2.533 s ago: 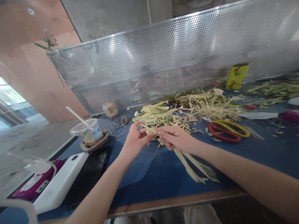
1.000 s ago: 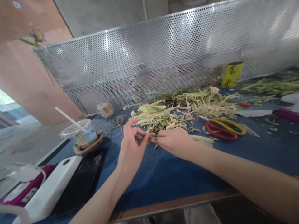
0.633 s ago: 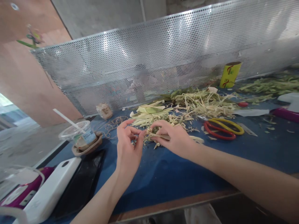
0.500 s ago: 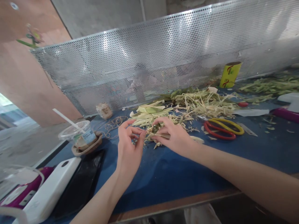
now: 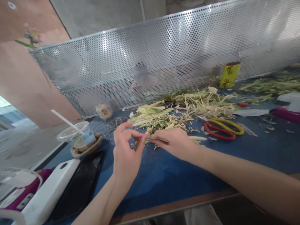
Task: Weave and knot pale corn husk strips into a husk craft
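My left hand [image 5: 128,147] pinches thumb against index finger, the other fingers curled loosely above. My right hand [image 5: 172,141] meets it fingertip to fingertip, its thumb and fingers also pressed together. Whatever small piece sits between the fingertips is too small and hidden to name. Just behind both hands spreads a pile of pale dried plant strips and scraps [image 5: 168,122], with broader pale green husk-like leaves [image 5: 150,110] at its back left. A few loose pale pieces [image 5: 198,138] lie right of my right hand.
Red-and-yellow-handled scissors [image 5: 221,128] lie to the right. A yellow tube [image 5: 230,75] stands by the perforated metal panel [image 5: 112,68]. At left are a plastic cup [image 5: 81,136], tangled string [image 5: 112,125], a white power bank-like block [image 5: 50,190] and a black flat object [image 5: 78,187].
My right hand's fingers have closed together and its raised index finger has come down beside the left fingertips. My left hand has shifted slightly left.
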Tool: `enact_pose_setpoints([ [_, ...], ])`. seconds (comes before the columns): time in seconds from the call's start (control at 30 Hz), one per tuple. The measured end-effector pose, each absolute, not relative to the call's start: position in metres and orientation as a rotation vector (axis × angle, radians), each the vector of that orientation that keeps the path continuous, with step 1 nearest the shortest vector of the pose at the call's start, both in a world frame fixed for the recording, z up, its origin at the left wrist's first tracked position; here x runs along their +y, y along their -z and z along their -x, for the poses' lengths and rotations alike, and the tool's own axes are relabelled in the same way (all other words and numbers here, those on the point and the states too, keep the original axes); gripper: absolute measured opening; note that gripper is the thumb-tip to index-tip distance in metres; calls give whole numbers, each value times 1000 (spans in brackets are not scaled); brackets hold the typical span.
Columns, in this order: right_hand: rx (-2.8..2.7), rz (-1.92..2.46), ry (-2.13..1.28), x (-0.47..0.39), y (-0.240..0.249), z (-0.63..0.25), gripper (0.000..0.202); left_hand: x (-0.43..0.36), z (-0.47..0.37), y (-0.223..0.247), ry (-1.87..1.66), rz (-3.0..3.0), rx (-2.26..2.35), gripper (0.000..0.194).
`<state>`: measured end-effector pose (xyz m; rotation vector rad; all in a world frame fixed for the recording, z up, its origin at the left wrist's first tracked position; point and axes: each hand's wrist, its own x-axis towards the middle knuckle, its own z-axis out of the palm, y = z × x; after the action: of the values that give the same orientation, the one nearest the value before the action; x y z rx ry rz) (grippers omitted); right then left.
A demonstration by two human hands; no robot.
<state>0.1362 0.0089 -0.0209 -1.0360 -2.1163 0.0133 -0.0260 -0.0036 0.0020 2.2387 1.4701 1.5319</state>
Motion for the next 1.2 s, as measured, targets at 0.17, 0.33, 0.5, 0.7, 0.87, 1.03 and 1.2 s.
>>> enact_pose_setpoints([
  [0.17, -1911, 989, -413, 12, 23, -136, 9, -10, 17, 5, -1407, -2113, 1198, 13],
  [0.33, -1727, 805, -474, 14, 21, -135, 6, -7, 15, 7, -1567, -2020, 1125, 33],
  [0.5, -1717, 772, -458, 11, 14, -135, 4, -5, 17, 9, -1533, -2087, 1115, 32],
  [0.7, -1725, 786, -564, 11, 14, -136, 11, -5, 17, 8, -1493, -2122, 1113, 28],
  [0.87, -1747, 692, -610, 15, 16, -137, 15, -3, 19, 9, -1533, -2242, 1024, 31],
  [1.03, -1680, 700, -738, 14, 14, -136, 9, -2, 19, 8, -1528, -2251, 989, 27],
  [1.2, -1615, 685, -943, 14, 13, -136, 11, -1, 20, 9, -1563, -2295, 951, 49],
])
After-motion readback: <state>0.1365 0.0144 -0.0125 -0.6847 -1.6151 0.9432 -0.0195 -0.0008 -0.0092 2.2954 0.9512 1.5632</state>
